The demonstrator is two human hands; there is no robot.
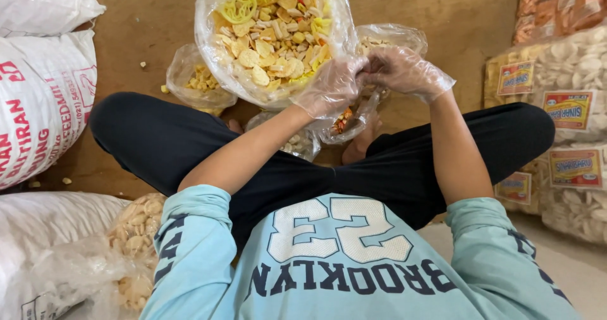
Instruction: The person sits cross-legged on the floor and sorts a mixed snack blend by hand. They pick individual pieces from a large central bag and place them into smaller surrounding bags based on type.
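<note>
**Both gloved hands pinched on a small snack bag**

At your far left, white printed sacks [38, 98] lean by your knee, and a clear bag of pale crackers [136, 231] lies beside your hip. Ahead on the wooden floor [145, 23] sits a small open bag of yellow pieces [199, 80], then the large open bag of mixed crackers [272, 35], tilted toward you.

Your left hand [332, 86], in a thin clear glove, is curled nearly closed, its fingers gripping the neck of a small clear bag of mixed snacks [348, 121] that hangs just above your crossed legs. Your right hand [401, 70], gloved the same way, meets it fingertip to fingertip, narrowly pinched on the same bag's top. Behind them stands another small bag of pale pieces [392, 38]. On your right, stacked packets of white crackers [569, 105] line the edge.
</note>
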